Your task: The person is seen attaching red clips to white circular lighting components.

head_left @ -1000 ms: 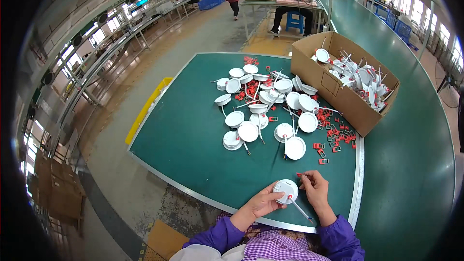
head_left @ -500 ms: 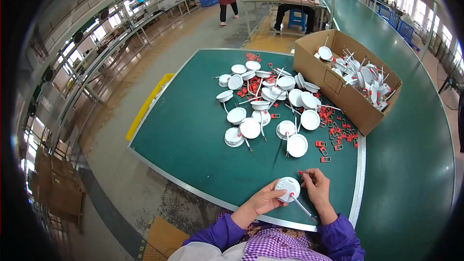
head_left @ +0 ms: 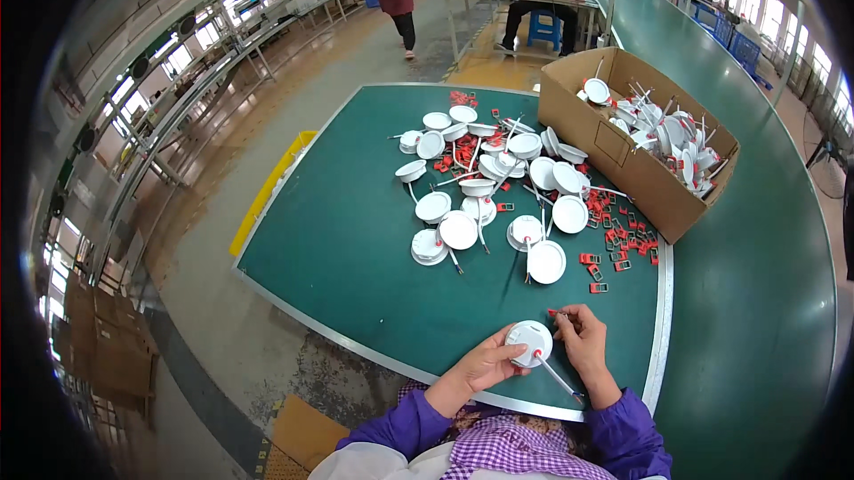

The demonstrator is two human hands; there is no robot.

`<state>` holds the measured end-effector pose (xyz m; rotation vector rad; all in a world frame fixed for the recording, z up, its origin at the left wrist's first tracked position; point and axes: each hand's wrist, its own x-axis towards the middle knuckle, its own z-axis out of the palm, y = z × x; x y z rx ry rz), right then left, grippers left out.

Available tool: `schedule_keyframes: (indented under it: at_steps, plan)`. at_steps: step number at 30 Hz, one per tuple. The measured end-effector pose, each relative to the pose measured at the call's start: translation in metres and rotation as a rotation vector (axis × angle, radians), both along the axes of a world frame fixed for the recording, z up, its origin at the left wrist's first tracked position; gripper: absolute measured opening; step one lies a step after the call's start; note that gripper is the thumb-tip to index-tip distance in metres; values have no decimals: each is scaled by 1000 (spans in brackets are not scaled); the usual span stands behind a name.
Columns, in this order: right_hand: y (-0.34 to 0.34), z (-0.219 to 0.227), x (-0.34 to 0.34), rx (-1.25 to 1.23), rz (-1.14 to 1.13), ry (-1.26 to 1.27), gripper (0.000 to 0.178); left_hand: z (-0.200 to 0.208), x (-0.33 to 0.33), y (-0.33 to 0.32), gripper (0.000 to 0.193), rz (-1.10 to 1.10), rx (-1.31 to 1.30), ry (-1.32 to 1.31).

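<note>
Near the table's front edge, my left hand (head_left: 485, 363) grips a round white downlight (head_left: 528, 343) by its rim, thumb on its back. A white cable (head_left: 560, 378) runs from a red grommet on the light toward the lower right, its end close to my right wrist. Just right of the light, my right hand (head_left: 583, 343) is closed in a pinch on a small red clip (head_left: 553, 313), apart from the light. Farther back lie several similar downlights (head_left: 459, 230), face up or face down, with their cables. Small red clips (head_left: 597, 273) with metal parts are scattered among and beside them.
A cardboard box (head_left: 614, 155) heaped with more downlights stands at the table's right rear. The green table (head_left: 356, 266) has a pale metal edge; a green conveyor (head_left: 747, 302) runs along its right. A yellow bin (head_left: 271, 195) sits at the left. Two people are in the background.
The person walking in the background has come nearer. My hands keep almost the same pose, with the light and clip still held; the view has shifted slightly.
</note>
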<state>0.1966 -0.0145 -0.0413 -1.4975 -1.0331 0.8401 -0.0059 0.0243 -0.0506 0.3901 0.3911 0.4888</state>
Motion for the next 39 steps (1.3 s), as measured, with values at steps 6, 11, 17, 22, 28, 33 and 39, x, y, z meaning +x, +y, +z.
schedule_keyframes:
  at_steps: [6,11,17,22,28,33,39]
  plan:
    - [1,1,-1,-6,-8,4,11,2,-1,1,51,16,-11,21]
    - [-1,1,-2,0,1,0,11,-1,-2,-1,52,17,0,-10]
    - [-3,-1,-2,-6,-34,-7,12,4,0,-3,49,13,-11,14]
    - [0,4,-4,-15,-27,-41,11,1,-2,-1,46,43,1,17]
    - [1,7,-5,5,-14,-60,12,2,-1,2,50,32,-13,28]
    - [0,12,-3,5,-6,-88,13,2,-1,2,51,47,-11,48]
    - [-2,7,-3,51,4,-116,14,4,-1,1,48,42,3,60]
